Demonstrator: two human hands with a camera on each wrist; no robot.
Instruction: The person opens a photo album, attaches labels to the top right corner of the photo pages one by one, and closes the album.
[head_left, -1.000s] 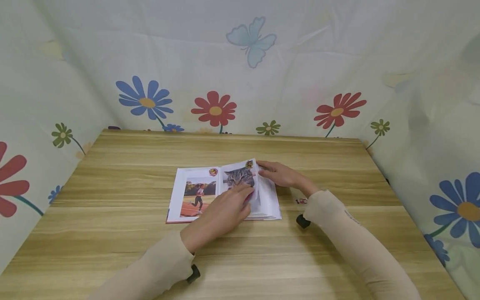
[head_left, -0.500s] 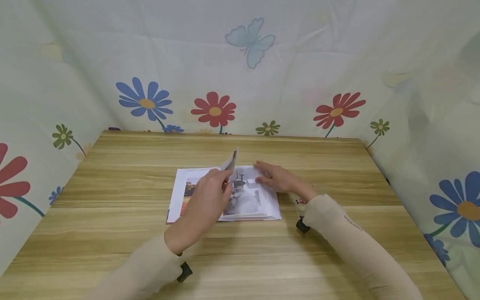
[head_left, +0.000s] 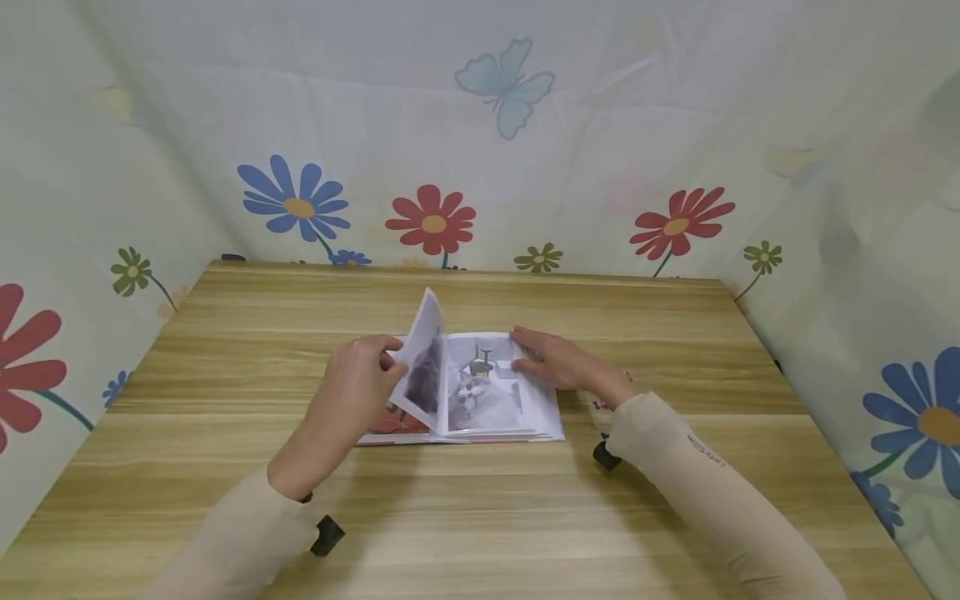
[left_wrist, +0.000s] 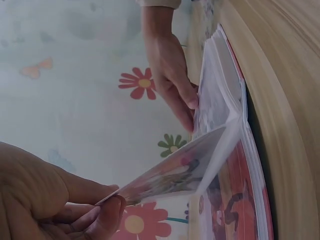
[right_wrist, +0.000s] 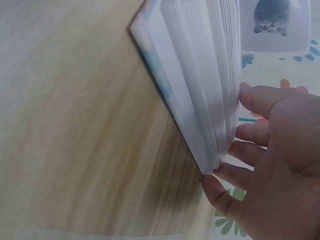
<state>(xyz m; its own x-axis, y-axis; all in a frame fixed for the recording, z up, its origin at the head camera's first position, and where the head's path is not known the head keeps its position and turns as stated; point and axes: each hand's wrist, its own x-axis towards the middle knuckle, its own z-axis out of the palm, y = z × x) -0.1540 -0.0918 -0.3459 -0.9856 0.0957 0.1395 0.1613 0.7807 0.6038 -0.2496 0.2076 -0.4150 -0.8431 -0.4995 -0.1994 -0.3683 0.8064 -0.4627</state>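
Observation:
A photo album (head_left: 543, 408) lies open on the table, its pages in clear sleeves. My left hand (head_left: 352, 375) pinches the outer edge of one raised page (head_left: 422, 333), thumb on one side and fingers on the other, as the left wrist view shows. The raised page slants up and leftward from the spine, partly covering the picture with the red track (head_left: 397, 419). On the facing page is a pale, greyish picture (head_left: 483, 387). My right hand (head_left: 558, 358) rests at the album's right side, fingertips along the stacked page edges (right_wrist: 200, 75) in the right wrist view.
The wood-grain table (head_left: 480, 517) extends on all sides of the album. Behind it and at both sides hangs a pale cloth (head_left: 360, 108) printed with flowers and a butterfly. A small see-through item with coloured print (head_left: 602, 406) lies by my right wrist.
My left hand has moved leftward, lifting the cat page from the right side over past the spine and uncovering the pale picture. My right hand has stayed at the right edge.

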